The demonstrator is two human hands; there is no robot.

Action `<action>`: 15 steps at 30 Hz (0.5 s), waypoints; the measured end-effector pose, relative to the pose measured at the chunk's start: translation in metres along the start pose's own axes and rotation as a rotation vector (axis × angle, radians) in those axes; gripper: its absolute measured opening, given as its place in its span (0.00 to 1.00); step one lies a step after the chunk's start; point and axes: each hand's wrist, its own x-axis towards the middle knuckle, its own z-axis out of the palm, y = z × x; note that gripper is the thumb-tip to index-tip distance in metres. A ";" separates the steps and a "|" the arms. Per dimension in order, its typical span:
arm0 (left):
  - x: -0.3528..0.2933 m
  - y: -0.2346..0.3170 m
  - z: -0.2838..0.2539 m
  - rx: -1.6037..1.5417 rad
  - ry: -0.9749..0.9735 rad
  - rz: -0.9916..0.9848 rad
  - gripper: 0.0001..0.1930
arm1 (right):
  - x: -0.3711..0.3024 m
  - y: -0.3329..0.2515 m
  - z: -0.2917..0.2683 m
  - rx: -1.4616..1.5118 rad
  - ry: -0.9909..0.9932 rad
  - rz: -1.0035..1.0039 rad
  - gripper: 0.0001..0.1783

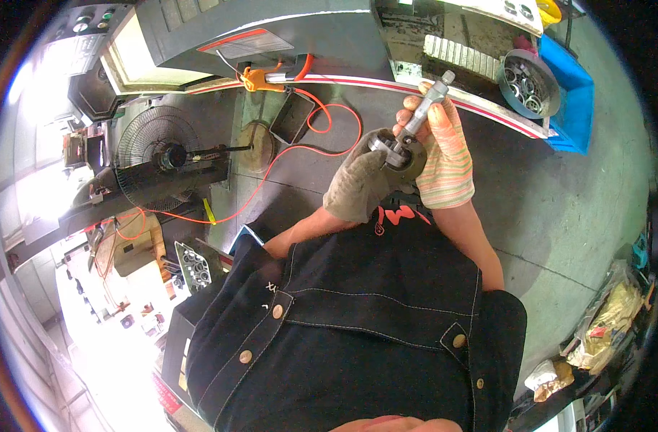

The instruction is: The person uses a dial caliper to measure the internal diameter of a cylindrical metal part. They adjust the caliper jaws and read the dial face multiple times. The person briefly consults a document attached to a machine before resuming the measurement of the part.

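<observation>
A micrometer points up and to the right in front of my chest, its silver barrel slanting between my two hands. My right hand, in a striped glove with bare fingertips, has its fingers and thumb around the barrel. In a grey-brown glove, my left hand pinches a small shiny metal ring at the micrometer's measuring end. The dark curved frame lies between both hands, partly covered by fingers. Whether the jaws touch the ring is too small to tell.
A round metal tub of metal rings stands by a blue crate at the upper right. Left are a black floor fan, an orange hose and a dark bin. A tray of parts stands at lower left.
</observation>
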 end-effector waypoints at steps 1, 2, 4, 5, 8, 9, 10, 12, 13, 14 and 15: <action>0.000 0.000 -0.001 0.007 0.007 -0.002 0.25 | 0.000 0.000 0.001 0.000 0.001 0.001 0.20; 0.000 -0.001 -0.001 0.014 0.014 -0.004 0.25 | -0.001 0.000 0.001 -0.014 0.015 0.002 0.20; -0.001 0.000 0.002 0.019 0.016 -0.003 0.25 | -0.001 -0.001 0.001 -0.039 0.040 0.004 0.19; -0.002 0.000 0.003 0.022 0.017 -0.003 0.25 | 0.000 -0.002 0.000 -0.037 0.031 0.010 0.19; 0.001 -0.004 -0.005 0.714 0.024 0.127 0.24 | 0.001 -0.005 0.000 -0.043 0.008 0.021 0.19; 0.001 -0.004 -0.003 0.714 0.024 0.125 0.23 | 0.001 -0.006 0.000 -0.050 0.005 0.022 0.18; 0.000 -0.001 0.003 0.369 0.023 0.054 0.24 | 0.002 -0.007 0.000 -0.058 0.001 0.023 0.18; 0.000 0.000 0.005 0.030 -0.008 -0.002 0.24 | 0.002 -0.007 -0.003 -0.053 -0.004 0.041 0.19; 0.001 -0.001 0.001 0.038 -0.038 0.013 0.25 | 0.003 -0.007 -0.003 -0.051 -0.007 0.050 0.19; 0.002 -0.002 -0.002 0.046 -0.067 0.027 0.25 | 0.003 -0.007 -0.003 -0.053 -0.012 0.055 0.19; 0.003 -0.004 -0.004 0.038 -0.068 0.037 0.26 | 0.003 -0.008 -0.003 -0.056 -0.015 0.059 0.19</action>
